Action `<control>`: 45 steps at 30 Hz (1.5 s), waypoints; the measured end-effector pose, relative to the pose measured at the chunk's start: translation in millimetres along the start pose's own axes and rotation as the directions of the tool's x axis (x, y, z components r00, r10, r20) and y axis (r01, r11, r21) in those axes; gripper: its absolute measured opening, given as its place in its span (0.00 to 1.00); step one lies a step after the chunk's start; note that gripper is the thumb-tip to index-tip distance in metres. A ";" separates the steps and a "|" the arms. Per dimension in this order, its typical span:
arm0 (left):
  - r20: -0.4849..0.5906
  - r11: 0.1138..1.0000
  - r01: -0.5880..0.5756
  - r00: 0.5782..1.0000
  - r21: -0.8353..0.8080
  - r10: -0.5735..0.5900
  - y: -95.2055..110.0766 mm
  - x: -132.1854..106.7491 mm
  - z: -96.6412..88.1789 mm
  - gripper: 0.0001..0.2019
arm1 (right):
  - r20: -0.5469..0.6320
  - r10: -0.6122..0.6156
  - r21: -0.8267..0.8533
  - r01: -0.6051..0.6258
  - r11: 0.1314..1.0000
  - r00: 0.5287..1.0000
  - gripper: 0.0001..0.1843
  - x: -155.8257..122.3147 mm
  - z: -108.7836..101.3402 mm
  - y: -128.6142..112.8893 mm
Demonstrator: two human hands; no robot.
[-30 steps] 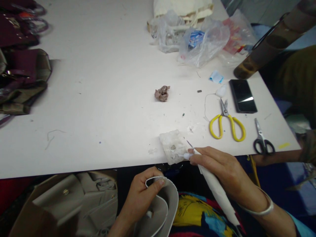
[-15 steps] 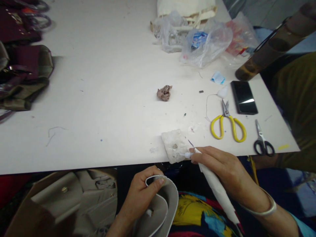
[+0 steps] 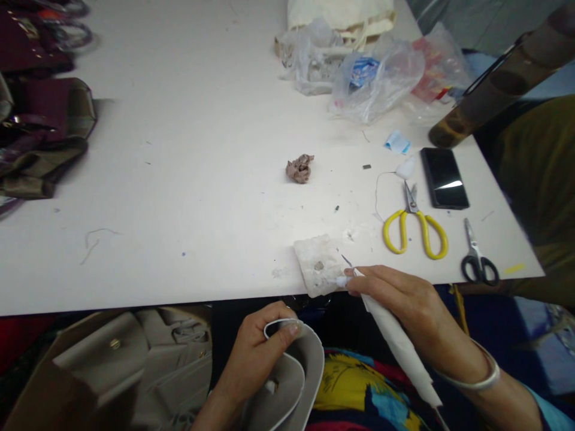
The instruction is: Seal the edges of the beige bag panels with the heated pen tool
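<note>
My left hand is closed on a looped beige strap piece below the table edge, over my lap. My right hand is closed on a long white paper-wrapped tool. The tool's tip touches a white crusted pad at the near edge of the white table. A bangle sits on my right wrist.
Yellow-handled scissors, small black scissors and a black phone lie right of the pad. A crumpled brown scrap lies mid-table. Plastic bags lie at the back, dark red bags at the left. Beige bags lie below left. Another person is at the right.
Both hands stay nearly still, the tool's tip kept at the pad. The view shifts slightly, and the other person at the right edge moves a little.
</note>
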State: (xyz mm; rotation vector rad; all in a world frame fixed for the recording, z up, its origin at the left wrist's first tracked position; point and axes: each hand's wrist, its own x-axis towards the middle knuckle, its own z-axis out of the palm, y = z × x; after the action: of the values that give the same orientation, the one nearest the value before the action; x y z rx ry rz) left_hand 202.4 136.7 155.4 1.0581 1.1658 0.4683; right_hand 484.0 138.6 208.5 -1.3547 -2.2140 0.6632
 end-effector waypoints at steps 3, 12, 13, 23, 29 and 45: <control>0.000 1.000 -0.001 1.000 0.007 0.001 0.7 0.1 -0.3 0.11 | -0.005 -0.010 0.009 0.010 1.000 1.000 0.18 0.1 -0.2 0.2; 0.006 1.000 -0.002 1.000 -0.006 0.002 1.4 0.3 0.9 0.12 | -0.012 -0.026 -0.008 0.026 1.000 1.000 0.17 0.7 0.3 -0.1; 0.006 1.000 -0.004 1.000 -0.008 0.004 1.5 0.1 0.7 0.12 | -0.011 -0.027 -0.008 0.027 1.000 1.000 0.17 1.1 -0.1 -0.3; 0.002 1.000 0.000 1.000 -0.016 0.000 -0.3 -0.5 0.5 0.12 | -0.041 -0.020 0.021 0.021 1.000 0.999 0.16 1.7 0.6 -1.0; -0.002 1.000 0.001 1.000 -0.011 -0.001 1.0 0.6 1.0 0.12 | -0.042 -0.013 0.044 0.015 0.999 0.999 0.16 2.5 0.4 -1.8; 0.067 0.997 0.035 0.997 0.073 -0.040 10.5 -4.0 -1.5 0.13 | -0.329 0.208 0.407 -0.061 0.911 0.921 0.07 31.8 51.4 67.5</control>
State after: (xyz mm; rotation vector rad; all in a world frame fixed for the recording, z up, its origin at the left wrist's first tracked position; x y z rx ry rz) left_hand 201.7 139.1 166.4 1.1033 1.1472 0.3604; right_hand 485.8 185.9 131.2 -1.3052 -1.6003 0.7803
